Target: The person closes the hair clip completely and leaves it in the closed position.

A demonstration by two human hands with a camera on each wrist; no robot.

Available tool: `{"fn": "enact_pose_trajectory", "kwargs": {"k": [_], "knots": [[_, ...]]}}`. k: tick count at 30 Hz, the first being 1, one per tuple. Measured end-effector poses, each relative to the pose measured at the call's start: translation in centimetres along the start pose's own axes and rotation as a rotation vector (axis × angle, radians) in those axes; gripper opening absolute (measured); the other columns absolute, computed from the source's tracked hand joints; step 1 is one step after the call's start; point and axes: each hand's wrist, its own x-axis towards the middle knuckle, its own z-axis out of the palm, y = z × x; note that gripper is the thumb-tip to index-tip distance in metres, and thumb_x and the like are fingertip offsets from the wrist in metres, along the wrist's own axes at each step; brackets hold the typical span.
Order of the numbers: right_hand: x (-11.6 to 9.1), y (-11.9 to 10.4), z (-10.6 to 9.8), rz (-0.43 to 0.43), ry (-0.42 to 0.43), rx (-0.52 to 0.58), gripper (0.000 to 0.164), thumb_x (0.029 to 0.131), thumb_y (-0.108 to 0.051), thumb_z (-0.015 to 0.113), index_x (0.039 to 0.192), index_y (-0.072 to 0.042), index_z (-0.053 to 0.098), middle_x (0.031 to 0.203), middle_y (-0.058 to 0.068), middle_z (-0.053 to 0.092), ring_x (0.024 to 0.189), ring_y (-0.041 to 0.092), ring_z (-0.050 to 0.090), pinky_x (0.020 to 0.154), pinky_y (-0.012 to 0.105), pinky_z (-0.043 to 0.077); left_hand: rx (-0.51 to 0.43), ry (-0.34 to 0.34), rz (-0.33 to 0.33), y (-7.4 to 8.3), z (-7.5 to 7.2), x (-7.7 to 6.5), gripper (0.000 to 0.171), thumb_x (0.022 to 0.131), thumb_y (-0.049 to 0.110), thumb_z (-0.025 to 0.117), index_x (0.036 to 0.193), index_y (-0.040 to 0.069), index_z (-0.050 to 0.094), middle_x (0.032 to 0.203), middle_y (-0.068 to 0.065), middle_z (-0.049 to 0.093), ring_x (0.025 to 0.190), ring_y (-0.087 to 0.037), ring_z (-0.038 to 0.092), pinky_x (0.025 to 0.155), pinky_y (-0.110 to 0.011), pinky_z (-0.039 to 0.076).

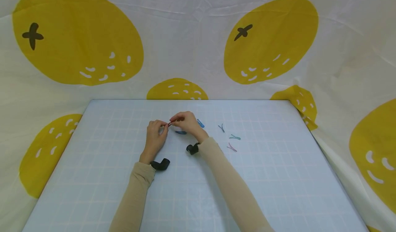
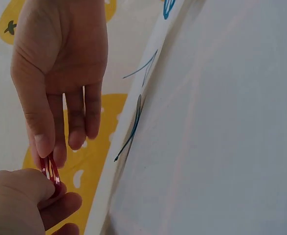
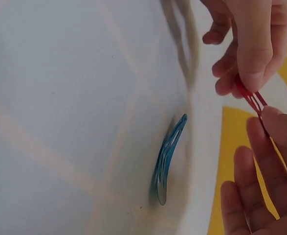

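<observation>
A red snap hair clip point(image 1: 169, 123) is held between both hands above the far part of the table. My left hand point(image 1: 153, 137) pinches one end between thumb and fingers; in the left wrist view its thumb point(image 2: 23, 188) lies near the clip's lower end. From the other side, my right hand point(image 1: 187, 122) pinches the opposite end. The right wrist view shows the red clip point(image 3: 253, 100) spread into two parts. Beneath the hands lies a blue snap clip point(image 3: 168, 161), apart from them. Another blue clip point(image 1: 200, 123) lies beside the right hand.
To the right lie a dark blue clip point(image 1: 221, 128), a teal clip point(image 1: 235, 137) and a pink clip point(image 1: 231, 147), each spread in a V. Black wrist devices point(image 1: 161, 164) sit at both wrists. A patterned curtain point(image 1: 185, 46) hangs behind the gridded table point(image 1: 278, 190).
</observation>
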Motion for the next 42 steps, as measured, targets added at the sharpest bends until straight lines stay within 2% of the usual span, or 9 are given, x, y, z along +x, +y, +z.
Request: {"fn": "enact_pose_trajectory", "kwargs": {"k": [5,8,14,19,24,27,30,37,42], "knots": [[-0.6,0.3,-0.2,-0.033,0.016,0.103,0.017,0.091,-0.007,0.071,0.107,-0.004,0.075,0.099,0.005,0.072,0.084,0.016,0.062,0.077,0.026,0.051,-0.033,-0.013,-0.001,0.0,0.0,-0.1,0.003,0.091,0.001,0.065,0.092,-0.002,0.067,0.085,-0.014,0.067,0.084,-0.031,0.053,0.078,-0.043,0.036],[-1.2,-0.1,-0.5,-0.052,0.029,0.164,0.021,0.091,-0.004,0.07,0.111,0.002,0.072,0.102,0.012,0.072,0.087,0.02,0.063,0.079,0.026,0.051,-0.085,-0.033,-0.012,0.0,0.0,-0.1,0.005,0.095,0.004,0.064,0.093,0.001,0.067,0.083,-0.01,0.067,0.083,-0.026,0.056,0.077,-0.039,0.039],[-2.8,-0.2,-0.9,-0.038,0.069,0.328,0.023,0.093,-0.002,0.068,0.114,0.008,0.069,0.11,0.021,0.07,0.093,0.019,0.066,0.084,0.027,0.053,-0.182,-0.126,-0.085,1.1,-0.3,0.3,0.01,0.099,0.013,0.061,0.096,0.007,0.068,0.08,0.0,0.069,0.074,-0.015,0.058,0.067,-0.028,0.044],[-4.7,-1.3,-2.0,-0.024,0.068,0.425,0.026,0.095,-0.001,0.064,0.118,0.012,0.064,0.116,0.026,0.066,0.099,0.019,0.065,0.091,0.031,0.052,-0.207,-0.187,-0.107,2.4,-0.5,0.7,0.011,0.099,0.016,0.062,0.095,0.008,0.069,0.08,0.001,0.069,0.076,-0.016,0.058,0.065,-0.026,0.045],[-6.1,-1.7,-2.5,0.009,0.118,0.481,0.026,0.095,-0.001,0.064,0.118,0.011,0.065,0.116,0.025,0.067,0.099,0.015,0.066,0.092,0.031,0.051,-0.211,-0.274,-0.128,4.0,-0.8,1.4,0.014,0.1,0.019,0.06,0.096,0.008,0.067,0.081,-0.001,0.07,0.079,-0.017,0.06,0.068,-0.03,0.046],[-6.5,-1.3,-2.7,0.038,0.131,0.53,0.027,0.096,-0.003,0.064,0.119,0.011,0.064,0.118,0.025,0.066,0.098,0.012,0.064,0.093,0.031,0.05,-0.209,-0.319,-0.137,4.9,-1.1,1.7,0.014,0.101,0.02,0.059,0.097,0.009,0.068,0.082,0.0,0.07,0.082,-0.018,0.06,0.072,-0.033,0.047],[-6.7,-0.6,-2.6,0.045,0.151,0.581,0.026,0.096,-0.004,0.064,0.117,0.011,0.065,0.114,0.02,0.068,0.097,0.013,0.064,0.094,0.032,0.05,-0.224,-0.354,-0.145,5.7,-1.4,1.8,0.015,0.101,0.02,0.06,0.097,0.009,0.068,0.083,0.001,0.07,0.082,-0.018,0.061,0.074,-0.036,0.049],[-8.1,-0.8,-2.8,0.046,0.171,0.623,0.023,0.095,-0.007,0.066,0.114,0.007,0.068,0.105,0.008,0.071,0.099,0.02,0.064,0.096,0.034,0.049,-0.338,-0.415,-0.212,7.5,-2.3,1.3,0.023,0.101,0.025,0.059,0.1,0.004,0.067,0.082,-0.001,0.069,0.079,-0.02,0.062,0.074,-0.036,0.051],[-9.4,-1.4,-3.0,0.056,0.134,0.659,0.023,0.094,-0.005,0.066,0.112,0.01,0.067,0.101,0.005,0.072,0.099,0.023,0.063,0.097,0.037,0.047,-0.449,-0.433,-0.226,8.4,-2.8,0.2,0.023,0.101,0.02,0.059,0.1,-0.002,0.065,0.082,-0.006,0.068,0.077,-0.023,0.061,0.071,-0.033,0.051]]}}
